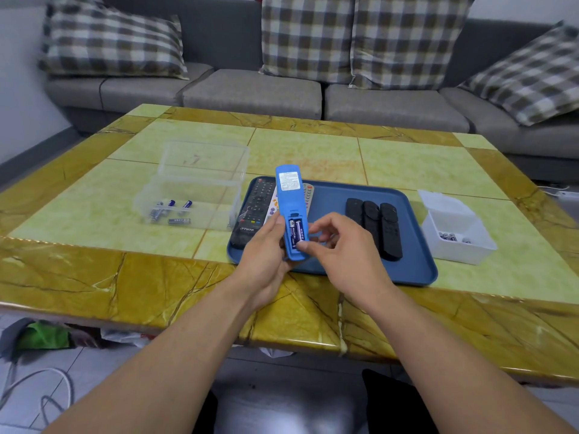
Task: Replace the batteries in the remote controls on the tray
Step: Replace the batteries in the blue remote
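Table (407, 158) stands before the sofa (250, 95); cushions (307, 36) lean on its back. Tray (416, 270) sits on the table's near middle. Clear box (194, 186) lies left of the tray, batteries (170, 211) in it. Small lidded box (454, 233) lies right of the tray, batteries inside. On the tray: long remotes (253, 208) at left, three short remotes (372, 220) side by side at right. A cased remote (291, 195) is held above the tray's left part.

We see a grey sofa (282, 95) behind the yellow-green marbled surface (407, 164), with four checked cushions (307, 36) propped along its back. Below the surface's near left corner lie a green bag (44, 336) and a white cable (40, 389) on the tiled floor (94, 371).
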`<action>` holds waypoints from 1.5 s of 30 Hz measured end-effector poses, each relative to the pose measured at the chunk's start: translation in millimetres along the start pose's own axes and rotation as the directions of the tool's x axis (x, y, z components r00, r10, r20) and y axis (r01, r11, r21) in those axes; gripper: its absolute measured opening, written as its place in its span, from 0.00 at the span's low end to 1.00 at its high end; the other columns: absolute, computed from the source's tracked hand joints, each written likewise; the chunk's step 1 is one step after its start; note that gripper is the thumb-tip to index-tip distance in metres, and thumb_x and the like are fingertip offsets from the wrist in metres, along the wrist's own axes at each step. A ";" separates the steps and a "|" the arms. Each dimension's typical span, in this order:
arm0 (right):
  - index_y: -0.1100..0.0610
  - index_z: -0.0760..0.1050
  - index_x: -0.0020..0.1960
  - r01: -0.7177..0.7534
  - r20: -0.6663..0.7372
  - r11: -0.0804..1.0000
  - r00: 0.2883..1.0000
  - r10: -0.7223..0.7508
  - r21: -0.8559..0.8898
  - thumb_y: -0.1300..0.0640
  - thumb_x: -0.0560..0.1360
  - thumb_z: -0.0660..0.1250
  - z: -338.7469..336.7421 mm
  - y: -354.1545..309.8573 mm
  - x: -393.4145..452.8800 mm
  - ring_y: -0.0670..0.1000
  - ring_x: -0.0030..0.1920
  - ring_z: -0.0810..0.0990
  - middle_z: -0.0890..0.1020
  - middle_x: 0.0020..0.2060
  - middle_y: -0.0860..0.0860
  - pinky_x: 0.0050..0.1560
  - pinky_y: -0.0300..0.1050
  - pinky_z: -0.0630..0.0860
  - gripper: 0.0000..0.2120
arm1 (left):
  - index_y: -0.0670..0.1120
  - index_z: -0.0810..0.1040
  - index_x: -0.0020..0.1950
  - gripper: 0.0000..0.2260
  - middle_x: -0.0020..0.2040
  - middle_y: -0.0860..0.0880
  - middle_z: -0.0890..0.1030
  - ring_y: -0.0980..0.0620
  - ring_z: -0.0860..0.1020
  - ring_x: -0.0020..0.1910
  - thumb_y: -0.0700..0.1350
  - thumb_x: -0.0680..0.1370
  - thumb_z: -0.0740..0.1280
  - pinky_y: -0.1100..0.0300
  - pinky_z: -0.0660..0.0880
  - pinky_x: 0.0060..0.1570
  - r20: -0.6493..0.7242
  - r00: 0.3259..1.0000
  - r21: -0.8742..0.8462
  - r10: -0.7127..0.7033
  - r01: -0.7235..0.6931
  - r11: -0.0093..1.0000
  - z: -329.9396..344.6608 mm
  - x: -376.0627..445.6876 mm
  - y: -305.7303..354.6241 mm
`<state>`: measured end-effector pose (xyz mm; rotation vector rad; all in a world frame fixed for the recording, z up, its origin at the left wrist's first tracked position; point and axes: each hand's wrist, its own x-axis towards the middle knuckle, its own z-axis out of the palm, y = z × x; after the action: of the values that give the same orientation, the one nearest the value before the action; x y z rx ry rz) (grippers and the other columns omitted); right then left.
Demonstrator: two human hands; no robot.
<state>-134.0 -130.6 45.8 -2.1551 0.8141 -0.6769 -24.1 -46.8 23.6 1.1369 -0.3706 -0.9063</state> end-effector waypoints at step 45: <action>0.52 0.71 0.55 -0.042 0.103 0.933 0.995 0.005 0.357 0.60 0.77 0.71 -7.7 -13.3 3.2 0.46 0.30 0.80 0.86 0.37 0.48 0.36 0.37 0.77 0.11 | 0.44 0.77 0.69 0.17 0.65 0.36 0.80 0.40 0.78 0.54 0.47 0.86 0.55 0.52 0.75 0.44 -0.061 0.996 -0.122 -0.060 0.053 0.991 0.2 0.6 -0.6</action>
<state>-132.5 -129.1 61.4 -1.8286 0.6075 -0.6438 -24.1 -47.4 23.1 1.0668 -0.2291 -0.9272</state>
